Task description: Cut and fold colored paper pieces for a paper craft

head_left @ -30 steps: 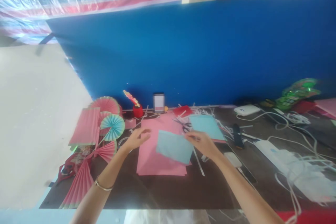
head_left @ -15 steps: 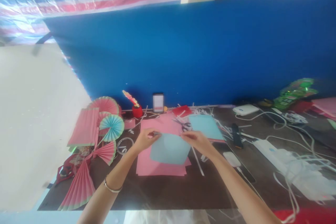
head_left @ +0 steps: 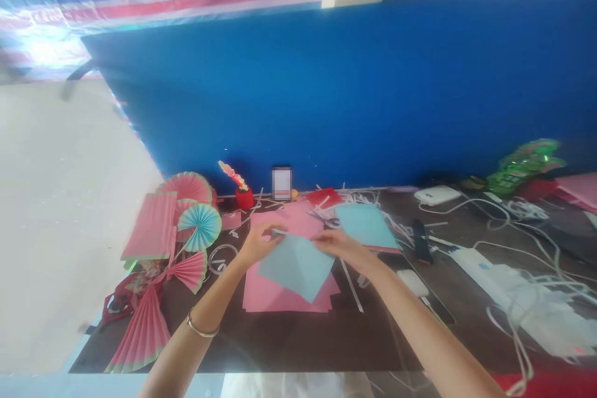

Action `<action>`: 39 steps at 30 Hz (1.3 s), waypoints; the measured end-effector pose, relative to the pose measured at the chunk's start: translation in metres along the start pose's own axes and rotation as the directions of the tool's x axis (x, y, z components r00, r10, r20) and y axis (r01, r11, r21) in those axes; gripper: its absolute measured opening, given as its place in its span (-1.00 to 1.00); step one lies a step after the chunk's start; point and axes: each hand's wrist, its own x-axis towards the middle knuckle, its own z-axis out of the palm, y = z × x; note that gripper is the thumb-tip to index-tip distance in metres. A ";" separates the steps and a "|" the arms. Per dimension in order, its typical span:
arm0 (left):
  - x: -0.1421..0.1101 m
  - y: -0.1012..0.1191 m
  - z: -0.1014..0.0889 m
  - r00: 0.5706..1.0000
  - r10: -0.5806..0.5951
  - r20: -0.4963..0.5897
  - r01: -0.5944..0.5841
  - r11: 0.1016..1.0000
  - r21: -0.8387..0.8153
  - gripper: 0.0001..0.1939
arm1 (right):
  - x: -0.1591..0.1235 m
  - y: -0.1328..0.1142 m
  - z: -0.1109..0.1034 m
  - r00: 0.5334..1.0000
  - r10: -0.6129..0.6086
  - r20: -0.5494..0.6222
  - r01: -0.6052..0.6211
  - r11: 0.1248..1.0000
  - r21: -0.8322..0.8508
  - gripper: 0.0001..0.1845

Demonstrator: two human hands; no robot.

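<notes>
Both hands hold one light blue paper sheet (head_left: pixel 293 264) just above a stack of pink paper (head_left: pixel 286 295) on the dark table (head_left: pixel 280 342). My left hand (head_left: pixel 256 242) pinches the sheet's upper left corner. My right hand (head_left: pixel 338 244) grips its upper right edge. The sheet hangs tilted, one corner pointing down toward me. Another light blue sheet (head_left: pixel 366 224) lies flat just beyond my right hand.
Pink and blue pleated paper fans (head_left: pixel 180 224) fill the table's left end. Scissors (head_left: pixel 321 219), a phone (head_left: pixel 282 183) and a small red pot (head_left: pixel 244 196) sit by the blue wall. White paper strips, a black remote (head_left: pixel 422 240), white devices and cables (head_left: pixel 517 280) crowd the right.
My left hand came over and took hold of the blue sheet, which earlier only the right hand held. The sheet has turned so that a corner points down.
</notes>
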 end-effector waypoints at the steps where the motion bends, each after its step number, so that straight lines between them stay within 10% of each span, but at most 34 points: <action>1: 0.000 0.000 0.000 1.000 -0.002 -0.002 0.002 1.000 -0.017 -0.79 | 0.001 -0.001 0.001 1.000 0.010 0.029 -0.010 1.000 0.019 -0.63; 7: 0.003 -0.001 0.000 1.000 -0.020 0.014 0.020 0.999 -0.047 -0.76 | 0.007 -0.003 0.002 0.991 0.037 0.130 -0.048 0.996 0.079 -0.62; 14: 0.004 -0.001 0.003 0.993 -0.107 0.051 0.115 0.975 -0.191 -0.49 | 0.017 0.010 0.003 0.999 0.036 -0.035 -0.036 0.999 0.000 -0.69; 30: 0.008 0.001 0.011 0.989 -0.144 -0.035 0.138 0.980 -0.143 -0.59 | 0.018 0.011 0.007 0.986 -0.051 -0.157 0.029 0.990 -0.138 -0.67; 39: 0.010 -0.002 0.006 0.987 -0.160 -0.006 0.157 0.978 -0.136 -0.59 | 0.015 0.009 0.009 0.927 -0.309 -0.212 0.203 0.890 -0.408 -0.78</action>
